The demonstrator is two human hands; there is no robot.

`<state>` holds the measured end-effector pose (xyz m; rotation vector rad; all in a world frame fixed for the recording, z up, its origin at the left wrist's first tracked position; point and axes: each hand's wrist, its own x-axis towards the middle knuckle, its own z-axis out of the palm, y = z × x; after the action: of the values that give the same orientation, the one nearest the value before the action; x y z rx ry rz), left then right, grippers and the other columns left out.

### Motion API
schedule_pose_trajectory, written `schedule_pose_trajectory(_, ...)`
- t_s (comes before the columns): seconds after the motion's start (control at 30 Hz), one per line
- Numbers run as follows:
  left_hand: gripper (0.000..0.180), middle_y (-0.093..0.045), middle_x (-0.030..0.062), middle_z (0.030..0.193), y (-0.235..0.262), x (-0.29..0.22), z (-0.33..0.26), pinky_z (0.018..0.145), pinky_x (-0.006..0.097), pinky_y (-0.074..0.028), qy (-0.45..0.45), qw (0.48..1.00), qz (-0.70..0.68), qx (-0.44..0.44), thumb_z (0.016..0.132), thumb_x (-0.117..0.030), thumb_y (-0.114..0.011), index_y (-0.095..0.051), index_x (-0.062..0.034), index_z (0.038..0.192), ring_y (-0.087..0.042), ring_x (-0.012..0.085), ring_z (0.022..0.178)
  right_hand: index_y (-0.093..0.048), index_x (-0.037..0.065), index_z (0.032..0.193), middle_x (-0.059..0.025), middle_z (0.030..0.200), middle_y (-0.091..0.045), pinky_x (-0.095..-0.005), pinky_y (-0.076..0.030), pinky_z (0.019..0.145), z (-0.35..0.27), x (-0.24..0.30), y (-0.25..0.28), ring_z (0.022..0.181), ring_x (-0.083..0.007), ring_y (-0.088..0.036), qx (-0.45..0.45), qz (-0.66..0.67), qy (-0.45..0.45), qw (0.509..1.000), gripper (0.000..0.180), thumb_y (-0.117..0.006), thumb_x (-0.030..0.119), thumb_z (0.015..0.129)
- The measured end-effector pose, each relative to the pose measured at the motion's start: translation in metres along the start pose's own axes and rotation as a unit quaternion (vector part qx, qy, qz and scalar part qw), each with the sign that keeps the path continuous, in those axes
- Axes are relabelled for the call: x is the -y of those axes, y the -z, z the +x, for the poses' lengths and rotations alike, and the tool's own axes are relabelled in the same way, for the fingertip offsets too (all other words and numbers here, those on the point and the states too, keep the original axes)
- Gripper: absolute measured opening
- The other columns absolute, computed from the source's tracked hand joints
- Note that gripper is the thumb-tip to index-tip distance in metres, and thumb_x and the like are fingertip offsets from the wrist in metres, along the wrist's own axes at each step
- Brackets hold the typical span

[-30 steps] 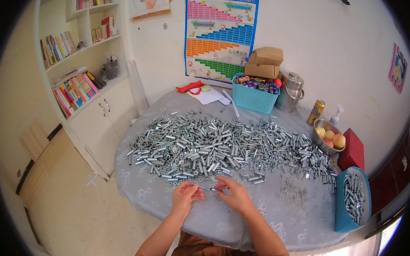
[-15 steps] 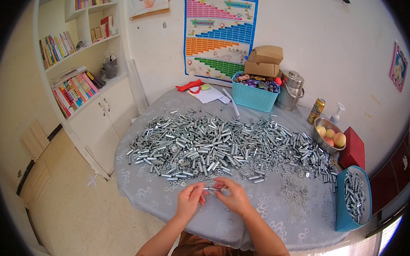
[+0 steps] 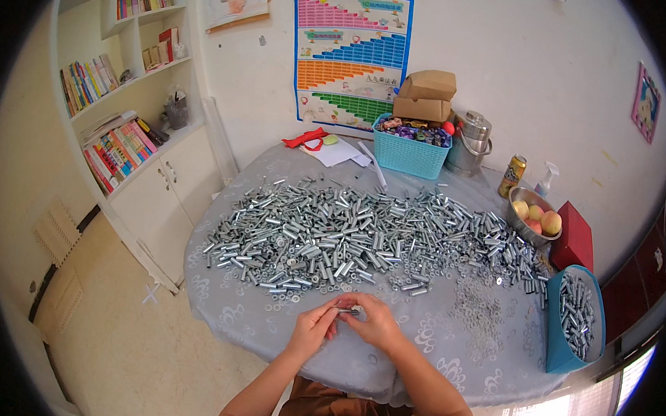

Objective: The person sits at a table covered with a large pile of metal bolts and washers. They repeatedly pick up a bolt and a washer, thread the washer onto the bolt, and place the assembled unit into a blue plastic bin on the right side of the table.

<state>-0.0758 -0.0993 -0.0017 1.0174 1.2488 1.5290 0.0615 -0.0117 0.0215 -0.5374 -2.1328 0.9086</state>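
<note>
In front of me, over the near part of the table, my two hands meet at a small silvery metal bolt (image 3: 348,310). My left hand (image 3: 312,328) pinches it from the left side. The fingers of my right hand (image 3: 373,323) close around its right end and hide part of it. Just beyond the hands spreads a wide heap of metal sleeves (image 3: 332,238), short shiny tubes mixed with rods. Flat washers (image 3: 275,306) lie loose along the heap's near edge.
Small rings (image 3: 484,311) are scattered right of my hands. A blue bin (image 3: 557,355) of metal pieces stands at the right edge, near a red box (image 3: 574,237) and a steel bowl (image 3: 521,228) of fruit. A turquoise basket (image 3: 406,153) sits at the back.
My hands have drawn closer together around the bolt, and the right hand now covers more of it. The view has shifted slightly.
</note>
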Motion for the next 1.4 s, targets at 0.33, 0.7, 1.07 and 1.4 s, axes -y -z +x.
schedule_pose_trajectory(0.33,0.026,-0.061,0.0140,0.080,0.011,0.003,0.003,0.048,0.025,-0.047,-0.015,0.989,-0.108,-0.096,0.093,-0.016,-0.043,-0.054,0.0016,0.110,-0.052,0.0119,0.054,-0.067,0.007,0.085,-0.0078,0.081,-0.062,-0.0290,-0.047,0.065,0.003,-0.019,0.025,0.071,-0.0197,-0.059,0.000,-0.100,-0.130,0.986,0.015,-0.069,0.010,0.070)
schedule_pose_trajectory(0.7,0.026,-0.061,0.0138,0.080,0.011,0.001,0.002,0.052,0.026,-0.047,0.004,0.988,-0.126,-0.087,0.093,-0.015,-0.044,-0.054,0.0023,0.109,-0.053,0.0134,0.057,-0.067,0.008,0.083,-0.0086,0.074,-0.063,-0.0329,-0.047,0.063,-0.001,-0.024,0.014,0.068,-0.0235,-0.060,0.026,-0.074,-0.155,0.985,0.015,-0.069,0.015,0.070)
schedule_pose_trajectory(1.07,0.027,-0.061,0.0136,0.080,0.012,0.000,0.002,0.053,0.027,-0.047,0.016,0.989,-0.130,-0.066,0.093,-0.015,-0.043,-0.054,0.0028,0.109,-0.053,0.0140,0.056,-0.067,0.007,0.084,-0.0062,0.076,-0.064,-0.0249,-0.046,0.062,0.000,-0.024,0.011,0.069,-0.0129,-0.059,0.011,-0.006,-0.186,0.983,0.013,-0.069,0.015,0.074)
schedule_pose_trajectory(1.4,0.032,-0.062,0.0170,0.085,0.013,-0.005,0.001,0.056,0.029,-0.049,0.051,0.982,-0.182,-0.008,0.092,-0.021,-0.046,-0.053,0.0048,0.110,-0.056,0.0151,0.061,-0.067,0.004,0.088,-0.0002,0.079,-0.062,-0.0200,-0.044,0.064,0.002,-0.019,0.003,0.069,-0.0062,-0.053,-0.013,0.214,-0.237,0.948,0.015,-0.070,0.009,0.074)
